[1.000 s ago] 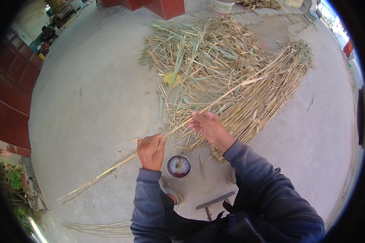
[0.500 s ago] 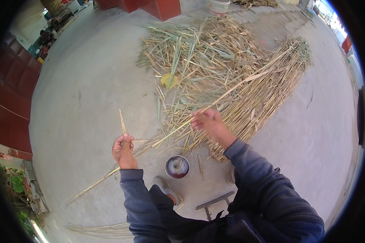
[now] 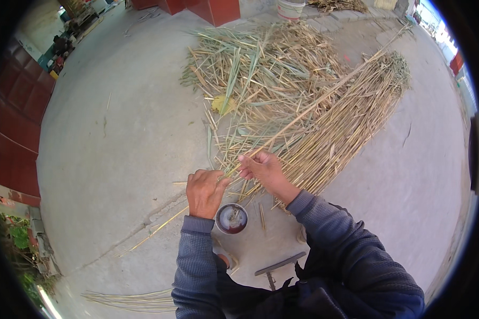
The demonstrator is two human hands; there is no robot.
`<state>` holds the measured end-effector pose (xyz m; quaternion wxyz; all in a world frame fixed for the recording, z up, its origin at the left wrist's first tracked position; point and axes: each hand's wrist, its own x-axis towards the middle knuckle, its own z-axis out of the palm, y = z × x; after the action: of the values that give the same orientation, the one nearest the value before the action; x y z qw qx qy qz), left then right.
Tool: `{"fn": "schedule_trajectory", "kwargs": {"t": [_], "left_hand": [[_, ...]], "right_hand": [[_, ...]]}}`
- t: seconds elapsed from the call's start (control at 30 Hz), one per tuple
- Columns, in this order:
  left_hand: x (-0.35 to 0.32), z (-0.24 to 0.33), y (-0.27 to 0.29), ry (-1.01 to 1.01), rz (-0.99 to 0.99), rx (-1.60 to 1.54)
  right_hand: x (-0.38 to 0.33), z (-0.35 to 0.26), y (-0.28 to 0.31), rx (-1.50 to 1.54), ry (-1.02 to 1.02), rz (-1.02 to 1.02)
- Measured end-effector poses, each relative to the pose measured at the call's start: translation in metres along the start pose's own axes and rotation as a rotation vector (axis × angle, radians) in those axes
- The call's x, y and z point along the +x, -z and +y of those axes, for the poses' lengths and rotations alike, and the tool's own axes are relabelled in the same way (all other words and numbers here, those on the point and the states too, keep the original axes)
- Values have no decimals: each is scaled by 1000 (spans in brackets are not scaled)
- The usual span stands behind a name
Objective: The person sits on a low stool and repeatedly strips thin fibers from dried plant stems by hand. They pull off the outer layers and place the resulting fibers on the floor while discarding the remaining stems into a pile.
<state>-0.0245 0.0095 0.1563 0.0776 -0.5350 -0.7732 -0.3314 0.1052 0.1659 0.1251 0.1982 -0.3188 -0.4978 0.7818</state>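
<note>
A long, thin reed stalk (image 3: pixel 160 227) slants across the view from lower left to upper right, a dry leaf sheath along its upper part. My right hand (image 3: pixel 263 171) is closed on it, thumb and fingers pinching near the middle. Just to its left, my left hand (image 3: pixel 203 192) is closed too, its back turned up and fingertips at the same stalk. The palm of the left hand is hidden. Below the hands stands a small round tub (image 3: pixel 231 218) with whitish and dark red patches inside.
A bundle of stalks (image 3: pixel 335 138) lies to the right, beside a loose heap of dry leaves (image 3: pixel 282 69) with a yellow leaf (image 3: pixel 223 105). Several thin stalks (image 3: pixel 133 302) rest at lower left. Near my legs is a dark bar (image 3: pixel 280 263). A white bucket (image 3: pixel 290 9) stands far back.
My left hand has moved right, up to the stalk beside my right hand; the short split piece it held upright no longer shows. The stalk has shifted toward the upper right.
</note>
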Motion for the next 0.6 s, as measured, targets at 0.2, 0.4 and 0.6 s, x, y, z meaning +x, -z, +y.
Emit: {"fn": "schedule_trajectory", "kwargs": {"t": [0.2, 0.4, 0.6], "left_hand": [[-7, -18, 7, 45, -230, 152], [-6, 0, -9, 60, -81, -63], [1, -3, -3, 156, -159, -87]], "right_hand": [[8, -21, 19, -43, 74, 71], [-1, -22, 11, -164, 94, -35], [-1, -29, 18, -123, 172, -173]]}}
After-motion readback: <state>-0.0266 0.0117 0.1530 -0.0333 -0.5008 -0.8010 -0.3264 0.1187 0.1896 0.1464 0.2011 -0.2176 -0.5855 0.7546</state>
